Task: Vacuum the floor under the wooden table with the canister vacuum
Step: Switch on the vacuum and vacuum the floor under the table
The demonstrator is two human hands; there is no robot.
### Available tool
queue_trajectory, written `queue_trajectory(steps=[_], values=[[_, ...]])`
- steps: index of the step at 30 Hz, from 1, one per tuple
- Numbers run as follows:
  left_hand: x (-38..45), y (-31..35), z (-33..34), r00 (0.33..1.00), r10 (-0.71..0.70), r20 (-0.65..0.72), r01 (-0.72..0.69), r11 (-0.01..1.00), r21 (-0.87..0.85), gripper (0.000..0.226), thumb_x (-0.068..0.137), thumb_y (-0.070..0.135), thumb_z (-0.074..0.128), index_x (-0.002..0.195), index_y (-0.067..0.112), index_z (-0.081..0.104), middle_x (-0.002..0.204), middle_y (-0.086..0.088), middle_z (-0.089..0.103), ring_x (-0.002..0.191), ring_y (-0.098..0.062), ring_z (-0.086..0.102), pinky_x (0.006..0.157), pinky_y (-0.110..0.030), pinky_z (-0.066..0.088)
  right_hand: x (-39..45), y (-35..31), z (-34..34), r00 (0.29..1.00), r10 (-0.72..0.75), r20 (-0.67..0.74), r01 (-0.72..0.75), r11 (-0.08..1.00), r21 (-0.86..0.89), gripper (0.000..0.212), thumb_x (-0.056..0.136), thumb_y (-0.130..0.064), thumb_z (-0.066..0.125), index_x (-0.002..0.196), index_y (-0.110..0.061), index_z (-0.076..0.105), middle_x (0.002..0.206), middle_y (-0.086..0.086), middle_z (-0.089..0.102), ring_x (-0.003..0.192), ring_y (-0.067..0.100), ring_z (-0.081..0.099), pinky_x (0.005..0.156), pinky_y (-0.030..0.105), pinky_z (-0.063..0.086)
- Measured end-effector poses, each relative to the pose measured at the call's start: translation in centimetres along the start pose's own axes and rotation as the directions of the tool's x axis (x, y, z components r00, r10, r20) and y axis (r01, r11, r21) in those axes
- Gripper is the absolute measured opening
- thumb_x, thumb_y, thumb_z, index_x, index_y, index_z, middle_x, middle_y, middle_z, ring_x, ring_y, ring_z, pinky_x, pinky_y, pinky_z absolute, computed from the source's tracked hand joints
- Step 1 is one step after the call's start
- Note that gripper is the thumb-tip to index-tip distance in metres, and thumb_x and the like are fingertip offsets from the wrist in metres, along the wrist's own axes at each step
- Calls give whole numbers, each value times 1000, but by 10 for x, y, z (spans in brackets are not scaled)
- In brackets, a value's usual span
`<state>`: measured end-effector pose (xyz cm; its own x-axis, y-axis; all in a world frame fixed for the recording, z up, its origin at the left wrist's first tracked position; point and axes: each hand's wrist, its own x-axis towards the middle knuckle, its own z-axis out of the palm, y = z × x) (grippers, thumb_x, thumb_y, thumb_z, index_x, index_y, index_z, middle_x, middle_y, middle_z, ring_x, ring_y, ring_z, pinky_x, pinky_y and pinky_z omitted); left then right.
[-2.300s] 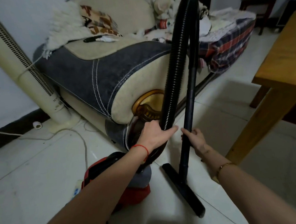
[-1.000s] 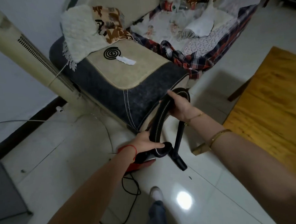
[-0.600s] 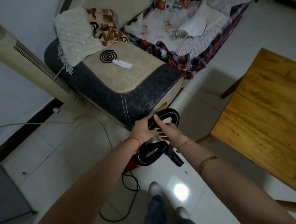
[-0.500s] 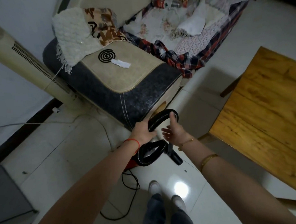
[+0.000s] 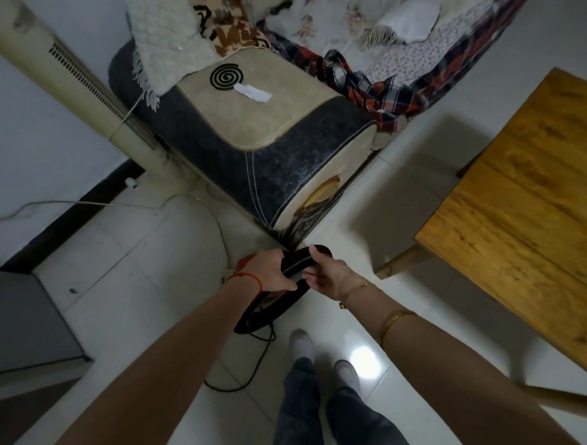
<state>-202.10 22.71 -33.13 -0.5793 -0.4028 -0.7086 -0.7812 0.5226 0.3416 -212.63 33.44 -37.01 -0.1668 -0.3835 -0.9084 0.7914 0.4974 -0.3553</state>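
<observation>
I look straight down at the black ribbed vacuum hose [image 5: 297,263], which both hands hold in front of me. My left hand [image 5: 267,273] grips the hose from the left with its fingers curled round it. From the right, my right hand [image 5: 329,275] grips the same bend of hose. A loop of hose [image 5: 273,308] hangs below the hands. Only a red sliver of the canister [image 5: 245,260] shows behind my left hand. The wooden table [image 5: 522,210] stands at the right, one leg [image 5: 403,260] close to my right hand.
A sofa armrest [image 5: 264,149] with a mosquito coil on it sits just beyond the hands. A cream tower fan [image 5: 84,87] stands at the left wall. A grey cabinet [image 5: 22,325] is at the far left. A black cord [image 5: 255,364] trails on the white tiles by my feet.
The view has tipped further down and the hands have drawn closer together on the hose. The upright wand from the earliest frame is out of sight.
</observation>
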Motion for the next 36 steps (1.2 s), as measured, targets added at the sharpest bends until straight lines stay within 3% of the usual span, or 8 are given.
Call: queue_trajectory(steps=[3, 5, 7, 12, 15, 22, 30, 36], values=[[1, -2, 30, 980, 10, -197, 6, 997, 81, 50, 75, 34, 70, 118, 13, 57, 111, -6, 64, 100, -23, 63, 84, -34, 53, 12, 31, -9, 967, -229, -112, 171, 909, -381, 44, 95, -45, 47, 101, -4, 60, 84, 11, 66, 69, 25, 63, 68, 35, 53], [4, -3, 46, 971, 0, -241, 25, 994, 102, 40, 77, 30, 69, 112, 12, 59, 108, -7, 65, 95, -24, 64, 80, -35, 55, 21, 46, -24, 858, -492, -151, 260, 668, -698, 37, 98, -35, 44, 112, -1, 54, 106, 18, 63, 97, 35, 60, 85, 38, 49], [2, -7, 57, 977, -2, -214, 25, 994, 102, 35, 76, 27, 68, 106, 10, 60, 103, -9, 65, 90, -25, 65, 78, -37, 56, 27, 53, -35, 743, -669, 8, 403, 439, -803, 28, 94, -17, 49, 120, -4, 48, 118, 17, 54, 110, 31, 52, 95, 35, 42], [-9, -26, 78, 995, 57, -83, -55, 998, 28, 28, 80, 19, 66, 102, 5, 58, 99, -10, 64, 91, -25, 63, 79, -35, 54, 52, 64, -43, 814, -481, 326, 466, 205, -861, 70, 76, 2, 57, 141, -10, 35, 137, 17, 41, 129, 30, 37, 110, 40, 35], [-16, -34, 92, 991, 102, -82, -101, 995, 16, 30, 81, 16, 65, 108, 6, 58, 103, -9, 64, 95, -23, 63, 80, -31, 53, 67, 74, -46, 846, -430, 316, 383, 76, -921, 57, 78, -1, 58, 132, -12, 44, 124, 17, 54, 114, 33, 52, 98, 38, 46], [-45, -56, 117, 986, 163, -40, -162, 986, 35, 25, 75, 14, 67, 96, 6, 58, 91, -6, 63, 86, -23, 63, 73, -34, 55, 51, 110, -52, 809, -477, 344, 374, -34, -927, 36, 79, -9, 65, 113, -12, 54, 105, 12, 66, 94, 31, 65, 80, 39, 53], [-94, -51, 172, 979, 195, -54, -192, 980, 56, 27, 73, 40, 65, 87, 19, 55, 80, 1, 60, 75, -17, 60, 68, -32, 54, 14, 180, -77, 778, -547, 308, 366, -2, -930, 34, 78, -15, 70, 110, -14, 57, 104, 6, 67, 96, 27, 64, 83, 36, 52], [-117, -31, 209, 961, 276, 20, -277, 957, 84, 17, 80, 33, 61, 88, 21, 52, 80, 0, 60, 73, -19, 62, 63, -30, 52, -16, 223, -117, 788, -572, 228, 326, 74, -942, 34, 79, -14, 70, 111, -14, 57, 104, 7, 67, 95, 26, 65, 84, 34, 52]])
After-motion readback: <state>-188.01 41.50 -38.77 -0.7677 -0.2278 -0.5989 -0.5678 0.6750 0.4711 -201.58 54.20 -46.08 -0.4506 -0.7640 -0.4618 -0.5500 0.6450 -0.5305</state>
